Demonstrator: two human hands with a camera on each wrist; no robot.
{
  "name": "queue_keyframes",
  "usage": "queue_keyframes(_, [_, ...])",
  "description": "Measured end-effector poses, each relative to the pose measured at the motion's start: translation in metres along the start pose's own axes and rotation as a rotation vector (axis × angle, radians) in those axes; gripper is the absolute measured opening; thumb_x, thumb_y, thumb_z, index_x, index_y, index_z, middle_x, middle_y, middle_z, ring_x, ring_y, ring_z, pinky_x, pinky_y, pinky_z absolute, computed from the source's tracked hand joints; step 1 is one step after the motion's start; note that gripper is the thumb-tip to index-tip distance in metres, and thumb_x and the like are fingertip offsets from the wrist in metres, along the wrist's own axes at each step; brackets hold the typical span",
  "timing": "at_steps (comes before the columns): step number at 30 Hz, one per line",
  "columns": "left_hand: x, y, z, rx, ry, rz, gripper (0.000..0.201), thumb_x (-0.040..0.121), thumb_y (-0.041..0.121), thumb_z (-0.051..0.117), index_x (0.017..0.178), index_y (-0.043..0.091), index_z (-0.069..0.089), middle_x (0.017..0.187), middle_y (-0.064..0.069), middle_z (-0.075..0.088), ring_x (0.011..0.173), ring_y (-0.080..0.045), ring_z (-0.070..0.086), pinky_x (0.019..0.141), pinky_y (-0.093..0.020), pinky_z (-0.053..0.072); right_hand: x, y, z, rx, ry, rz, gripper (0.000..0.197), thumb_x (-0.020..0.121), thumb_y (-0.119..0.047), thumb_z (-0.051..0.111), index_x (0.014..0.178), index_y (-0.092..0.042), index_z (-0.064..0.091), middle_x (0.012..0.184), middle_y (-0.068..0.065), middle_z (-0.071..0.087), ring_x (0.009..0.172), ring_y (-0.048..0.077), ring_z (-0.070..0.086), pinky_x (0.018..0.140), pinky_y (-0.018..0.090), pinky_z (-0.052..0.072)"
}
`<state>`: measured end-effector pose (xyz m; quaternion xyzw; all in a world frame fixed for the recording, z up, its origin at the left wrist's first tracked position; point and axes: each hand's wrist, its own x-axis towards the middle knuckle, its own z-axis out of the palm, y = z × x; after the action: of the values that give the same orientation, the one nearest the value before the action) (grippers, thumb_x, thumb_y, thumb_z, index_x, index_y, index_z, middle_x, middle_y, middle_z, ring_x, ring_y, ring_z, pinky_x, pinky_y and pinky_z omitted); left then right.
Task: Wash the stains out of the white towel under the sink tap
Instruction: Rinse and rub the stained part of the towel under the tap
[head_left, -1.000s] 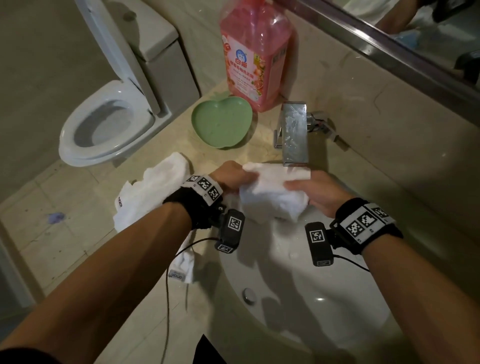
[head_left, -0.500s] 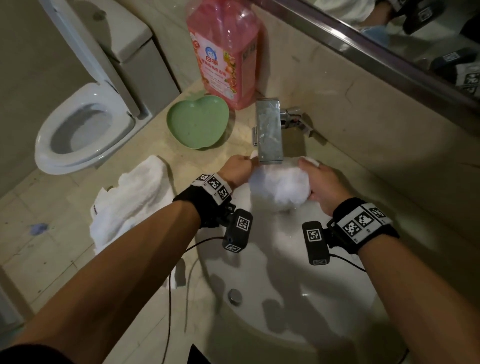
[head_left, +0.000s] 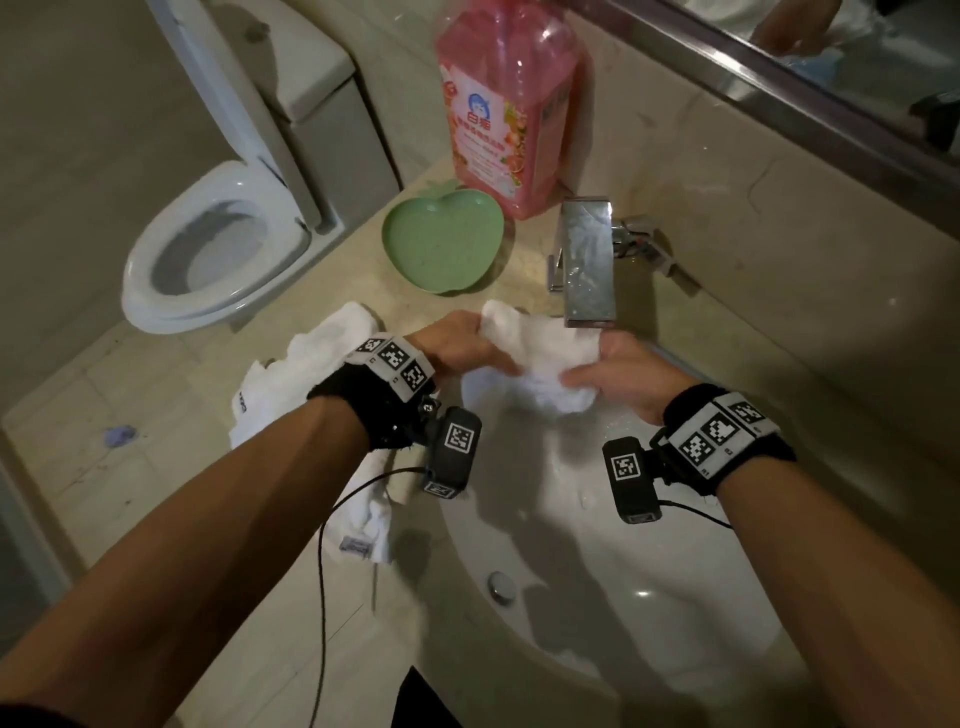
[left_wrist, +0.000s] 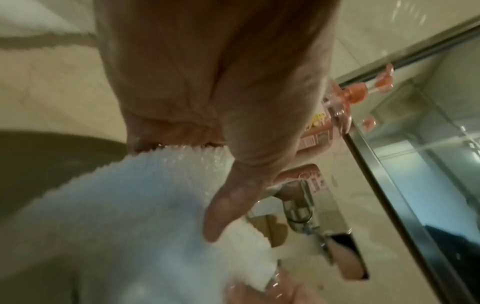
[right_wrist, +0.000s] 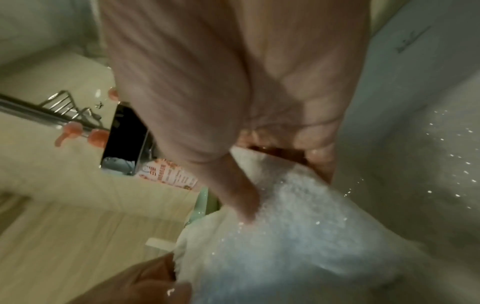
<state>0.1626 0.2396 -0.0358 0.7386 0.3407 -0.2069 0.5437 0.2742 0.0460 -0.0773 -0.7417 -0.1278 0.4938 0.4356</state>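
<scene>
A wet white towel (head_left: 540, 358) is bunched between both hands just under the spout of the square chrome tap (head_left: 587, 260), over the white sink basin (head_left: 597, 545). My left hand (head_left: 462, 348) grips its left end, thumb pressed on the cloth (left_wrist: 155, 205). My right hand (head_left: 618, 374) grips the right end, thumb laid along the terry cloth (right_wrist: 285, 226). Each wrist view shows the other hand's fingers at the far end of the towel. Whether water runs from the tap is hard to tell.
A second white cloth (head_left: 311, 374) lies on the beige counter left of the basin. A green apple-shaped dish (head_left: 441, 244) and a large pink detergent bottle (head_left: 504, 104) stand behind it. A toilet (head_left: 218, 244) is at the left, a mirror (head_left: 831, 62) above the wall.
The towel was balled up tight under the spout half a second ago; now it is drawn out sideways between my hands, the left end lifted toward the counter.
</scene>
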Motion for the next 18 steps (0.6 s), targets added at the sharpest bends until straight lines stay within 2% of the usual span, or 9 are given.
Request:
queue_keyframes(3, [0.003, -0.004, 0.003, 0.370, -0.024, 0.008, 0.041, 0.079, 0.022, 0.078, 0.116, 0.009, 0.066, 0.109, -0.005, 0.068, 0.099, -0.023, 0.063, 0.085, -0.030, 0.048, -0.002, -0.005, 0.002, -0.204, 0.085, -0.029, 0.005, 0.091, -0.017, 0.072, 0.088, -0.020, 0.072, 0.091, -0.002, 0.076, 0.084, 0.015, 0.070, 0.072, 0.030, 0.053])
queue_keyframes(5, [0.006, -0.004, 0.012, 0.520, -0.013, 0.027, 0.043, 0.088, 0.034, 0.067, 0.124, 0.012, 0.061, 0.119, -0.007, 0.064, 0.100, -0.022, 0.058, 0.082, -0.027, 0.042, -0.005, -0.006, 0.001, -0.315, 0.172, -0.017, 0.021, 0.093, -0.035, 0.070, 0.079, -0.020, 0.068, 0.078, -0.005, 0.068, 0.075, 0.015, 0.063, 0.063, 0.030, 0.048])
queue_keyframes(6, [0.008, -0.005, 0.016, 0.539, -0.005, 0.035, 0.045, 0.090, 0.039, 0.063, 0.126, 0.012, 0.059, 0.122, -0.008, 0.062, 0.101, -0.023, 0.058, 0.082, -0.028, 0.041, -0.007, -0.005, -0.001, -0.304, 0.210, 0.006, 0.026, 0.092, -0.041, 0.070, 0.080, -0.018, 0.067, 0.079, -0.004, 0.066, 0.075, 0.015, 0.063, 0.064, 0.031, 0.049])
queue_keyframes(8, [0.013, -0.009, 0.023, 0.477, 0.054, 0.042, 0.055, 0.089, 0.046, 0.065, 0.128, 0.010, 0.054, 0.124, -0.007, 0.060, 0.102, -0.024, 0.057, 0.081, -0.028, 0.040, -0.012, -0.001, -0.008, -0.196, 0.237, 0.063, 0.033, 0.093, -0.044, 0.068, 0.098, -0.011, 0.071, 0.095, 0.004, 0.073, 0.086, 0.020, 0.069, 0.077, 0.036, 0.057])
queue_keyframes(9, [0.015, -0.010, 0.026, 0.418, 0.105, 0.043, 0.062, 0.085, 0.047, 0.069, 0.130, 0.009, 0.049, 0.124, -0.006, 0.058, 0.102, -0.023, 0.056, 0.080, -0.028, 0.040, -0.016, 0.002, -0.010, -0.141, 0.241, 0.079, 0.034, 0.094, -0.042, 0.067, 0.106, -0.010, 0.071, 0.102, 0.007, 0.074, 0.088, 0.020, 0.070, 0.077, 0.034, 0.058])
queue_keyframes(12, [0.019, -0.009, 0.038, 0.206, 0.191, 0.090, 0.067, 0.079, 0.041, 0.077, 0.130, 0.012, 0.043, 0.128, -0.003, 0.054, 0.108, -0.022, 0.055, 0.086, -0.029, 0.042, -0.024, 0.013, -0.017, -0.129, 0.336, 0.054, 0.030, 0.093, -0.036, 0.070, 0.111, -0.011, 0.072, 0.104, 0.007, 0.074, 0.079, 0.011, 0.067, 0.059, 0.019, 0.050])
queue_keyframes(14, [0.022, -0.005, 0.045, 0.128, 0.163, 0.131, 0.057, 0.077, 0.032, 0.081, 0.123, 0.015, 0.053, 0.128, -0.002, 0.058, 0.108, -0.021, 0.058, 0.092, -0.032, 0.048, -0.027, 0.016, -0.022, -0.158, 0.392, 0.048, 0.033, 0.089, -0.035, 0.075, 0.112, -0.011, 0.073, 0.102, 0.006, 0.074, 0.077, 0.010, 0.066, 0.052, 0.014, 0.047])
queue_keyframes(15, [0.023, -0.003, 0.047, 0.111, 0.130, 0.141, 0.052, 0.074, 0.026, 0.083, 0.119, 0.017, 0.058, 0.124, -0.004, 0.061, 0.105, -0.020, 0.060, 0.091, -0.031, 0.050, -0.029, 0.016, -0.024, -0.141, 0.394, 0.059, 0.036, 0.087, -0.033, 0.077, 0.113, -0.010, 0.073, 0.104, 0.007, 0.074, 0.080, 0.013, 0.068, 0.055, 0.014, 0.050])
queue_keyframes(18, [0.027, 0.004, 0.052, 0.251, 0.062, 0.178, 0.047, 0.075, 0.017, 0.081, 0.119, 0.021, 0.064, 0.117, -0.003, 0.064, 0.102, -0.021, 0.062, 0.083, -0.024, 0.049, -0.031, 0.021, -0.032, -0.107, 0.345, 0.108, 0.054, 0.076, -0.024, 0.087, 0.123, -0.008, 0.065, 0.114, 0.009, 0.071, 0.100, 0.022, 0.068, 0.080, 0.030, 0.058])
